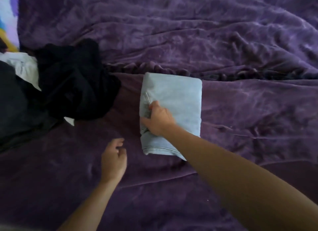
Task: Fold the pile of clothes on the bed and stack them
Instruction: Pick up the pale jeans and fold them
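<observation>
Garment (pixel 180 100) — right grip (pixel 158 120) clutches it, left grip (pixel 113 160) slack.

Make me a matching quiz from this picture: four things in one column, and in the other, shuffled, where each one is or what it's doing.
1 right hand
2 left hand
3 black clothes
4 blue garment

A unfolded heap at the left
B folded, lying on the purple blanket
C holds nothing, above the blanket
D grips the blue garment's edge

Pairs: 1-D, 2-C, 3-A, 4-B

pale blue garment (pixel 180 100), black clothes (pixel 74 79), purple blanket (pixel 206 32)
</observation>
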The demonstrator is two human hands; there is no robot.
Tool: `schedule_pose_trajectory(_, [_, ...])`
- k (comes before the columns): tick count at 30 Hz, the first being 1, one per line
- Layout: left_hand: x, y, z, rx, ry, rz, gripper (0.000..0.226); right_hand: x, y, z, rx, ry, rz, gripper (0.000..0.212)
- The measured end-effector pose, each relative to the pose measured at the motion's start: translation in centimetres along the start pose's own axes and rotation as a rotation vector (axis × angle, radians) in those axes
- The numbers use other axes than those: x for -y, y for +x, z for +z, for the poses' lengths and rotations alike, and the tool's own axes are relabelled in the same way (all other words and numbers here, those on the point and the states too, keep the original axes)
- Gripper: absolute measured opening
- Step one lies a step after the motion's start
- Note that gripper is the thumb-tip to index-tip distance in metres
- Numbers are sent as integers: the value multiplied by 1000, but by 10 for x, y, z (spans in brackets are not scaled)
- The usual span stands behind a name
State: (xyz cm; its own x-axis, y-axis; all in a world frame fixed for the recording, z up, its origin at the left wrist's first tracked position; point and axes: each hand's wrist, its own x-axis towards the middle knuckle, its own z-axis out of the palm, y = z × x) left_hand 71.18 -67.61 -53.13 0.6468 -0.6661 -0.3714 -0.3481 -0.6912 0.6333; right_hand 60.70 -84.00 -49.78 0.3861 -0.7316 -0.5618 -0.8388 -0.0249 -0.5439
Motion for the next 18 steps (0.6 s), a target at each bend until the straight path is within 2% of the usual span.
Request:
schedule_pose_trajectory(2, [6, 15, -13, 8, 6, -15, 30, -1, 9, 19, 58, 10, 15, 46])
schedule_pose_trajectory(4, [-6, 28, -17, 1, -44, 31, 26, -9, 7, 19, 9, 102, -32, 43])
schedule_pose_trajectory(6, [-30, 37, -11, -35, -93, 135, 27, -29, -3, 10, -204, 110, -125, 38])
schedule_pose_trajectory(8, [-57, 42, 7, -40, -27, 270, 39, -60, -14, -2, -500, -80, -165, 42])
schedule_pose_trajectory(9, [-69, 43, 18, -11, 64, 329, 48, -75, -18, -8, -566, -175, -114, 47])
schedule_pose_trajectory(11, [-83, 42, 45, 114, 313, 422, 61, -101, -26, -10, -506, -257, 74, 60])
schedule_pose_trajectory(13, [-73, 43, 69, 221, 524, 505, 72, -118, -29, 3, -431, -265, 187, 69])
schedule_pose_trajectory(15, [-44, 51, 81, 236, 627, 556, 79, -125, -31, 26, -414, -250, 214, 74])
schedule_pose_trajectory(18, [-12, 66, 86, 210, 646, 635, 81, -132, -24, 48, -431, -202, 207, 74])
